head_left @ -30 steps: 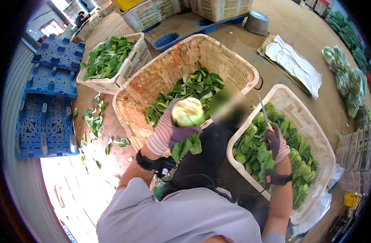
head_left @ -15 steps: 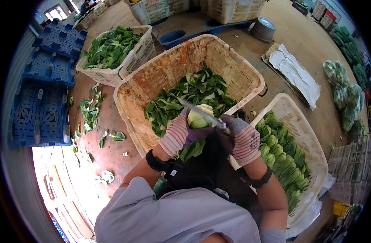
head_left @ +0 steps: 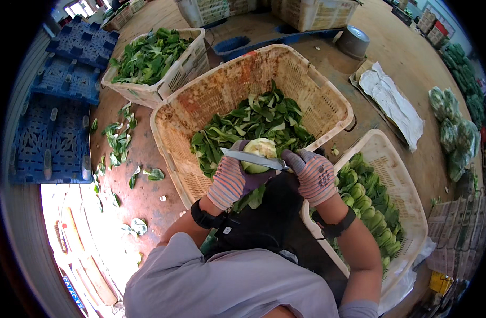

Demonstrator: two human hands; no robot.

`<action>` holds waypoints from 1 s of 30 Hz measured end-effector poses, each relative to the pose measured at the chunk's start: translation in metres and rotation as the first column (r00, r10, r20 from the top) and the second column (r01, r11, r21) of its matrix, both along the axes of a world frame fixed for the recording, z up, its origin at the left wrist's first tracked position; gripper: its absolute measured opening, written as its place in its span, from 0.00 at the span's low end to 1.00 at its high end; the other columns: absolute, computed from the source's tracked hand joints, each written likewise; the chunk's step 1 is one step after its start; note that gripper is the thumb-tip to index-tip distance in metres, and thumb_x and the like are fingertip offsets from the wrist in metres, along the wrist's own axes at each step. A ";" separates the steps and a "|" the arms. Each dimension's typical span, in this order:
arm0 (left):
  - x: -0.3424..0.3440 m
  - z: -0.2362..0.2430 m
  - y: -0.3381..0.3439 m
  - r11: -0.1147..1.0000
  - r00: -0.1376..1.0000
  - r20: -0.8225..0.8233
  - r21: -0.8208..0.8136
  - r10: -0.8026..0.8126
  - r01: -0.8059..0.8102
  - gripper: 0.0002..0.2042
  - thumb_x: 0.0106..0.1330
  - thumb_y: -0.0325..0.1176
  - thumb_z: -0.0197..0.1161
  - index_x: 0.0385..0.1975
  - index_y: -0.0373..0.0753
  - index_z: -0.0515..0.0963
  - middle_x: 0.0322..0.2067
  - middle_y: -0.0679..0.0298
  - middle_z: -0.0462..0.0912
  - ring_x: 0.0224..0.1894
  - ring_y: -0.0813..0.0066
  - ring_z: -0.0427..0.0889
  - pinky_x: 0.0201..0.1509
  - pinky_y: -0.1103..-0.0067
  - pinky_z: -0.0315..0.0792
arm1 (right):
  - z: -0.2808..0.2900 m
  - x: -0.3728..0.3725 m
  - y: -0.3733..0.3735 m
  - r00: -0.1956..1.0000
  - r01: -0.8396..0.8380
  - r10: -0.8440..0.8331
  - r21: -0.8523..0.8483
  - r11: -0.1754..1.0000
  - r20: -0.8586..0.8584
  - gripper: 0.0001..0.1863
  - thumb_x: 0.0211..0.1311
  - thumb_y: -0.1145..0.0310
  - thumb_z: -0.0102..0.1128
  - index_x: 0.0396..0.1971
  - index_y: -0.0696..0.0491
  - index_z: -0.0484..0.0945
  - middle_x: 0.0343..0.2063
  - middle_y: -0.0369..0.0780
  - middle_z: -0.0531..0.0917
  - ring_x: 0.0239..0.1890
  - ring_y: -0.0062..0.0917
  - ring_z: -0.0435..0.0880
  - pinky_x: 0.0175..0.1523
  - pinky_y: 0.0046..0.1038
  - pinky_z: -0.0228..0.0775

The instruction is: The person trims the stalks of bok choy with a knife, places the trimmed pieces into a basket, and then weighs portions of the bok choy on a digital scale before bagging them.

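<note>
My left hand (head_left: 228, 181), in a striped glove, grips a bok choy (head_left: 260, 147), its pale cut base facing up, with leaves hanging below. My right hand (head_left: 312, 178), also gloved, is closed on a knife (head_left: 252, 157), whose blade lies flat across the bok choy. Beyond my hands a stained crate (head_left: 184, 106) holds loose green leaves (head_left: 248, 119). To my right a white crate (head_left: 402, 185) holds trimmed bok choy heads (head_left: 368, 208). At the back left another crate (head_left: 173, 79) is piled with leaves (head_left: 147, 55).
Blue pallets (head_left: 52, 135) stand on the left, beside scattered leaves (head_left: 118, 140). A white paper sheet (head_left: 391, 103), a metal bucket (head_left: 351, 42) and bagged greens (head_left: 455, 143) lie right. More crates (head_left: 312, 13) are at the back; stacked crates (head_left: 457, 228) stand at lower right.
My right hand with the knife has moved in from the right crate to the bok choy. My left hand has moved slightly right and lower. Over the last half second the blade has dropped flatter.
</note>
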State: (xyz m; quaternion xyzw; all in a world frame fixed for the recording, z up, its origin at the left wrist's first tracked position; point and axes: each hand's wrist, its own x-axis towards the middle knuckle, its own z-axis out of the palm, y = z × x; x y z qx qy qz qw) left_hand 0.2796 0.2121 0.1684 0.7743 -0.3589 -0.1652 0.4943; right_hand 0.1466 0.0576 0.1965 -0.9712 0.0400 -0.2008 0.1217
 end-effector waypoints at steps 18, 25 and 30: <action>0.022 -0.008 0.004 0.906 0.905 0.420 -0.403 0.060 0.127 0.38 0.34 0.38 0.78 0.49 0.40 0.65 0.49 0.56 0.68 0.52 0.57 0.68 0.55 0.65 0.65 | -0.034 -0.002 -0.007 0.971 0.154 -0.225 0.932 0.327 -0.081 0.12 0.57 0.68 0.61 0.40 0.55 0.73 0.27 0.33 0.76 0.29 0.14 0.70 0.34 0.18 0.65; 0.007 0.020 0.002 0.988 0.667 0.745 -0.102 -0.003 0.118 0.31 0.37 0.41 0.71 0.48 0.50 0.71 0.48 0.60 0.71 0.53 0.56 0.66 0.57 0.57 0.58 | -0.002 0.006 0.025 0.970 0.006 -0.243 1.000 0.008 -0.004 0.11 0.58 0.70 0.60 0.39 0.56 0.73 0.29 0.31 0.75 0.31 0.12 0.71 0.34 0.18 0.66; -0.004 0.019 0.008 0.995 0.514 0.857 0.084 -0.048 -0.046 0.25 0.42 0.37 0.66 0.46 0.50 0.74 0.50 0.63 0.70 0.57 0.58 0.64 0.62 0.51 0.48 | 0.000 0.026 0.034 0.962 -0.081 -0.263 0.996 -0.046 0.066 0.12 0.55 0.73 0.62 0.38 0.54 0.73 0.27 0.30 0.76 0.28 0.12 0.72 0.31 0.19 0.66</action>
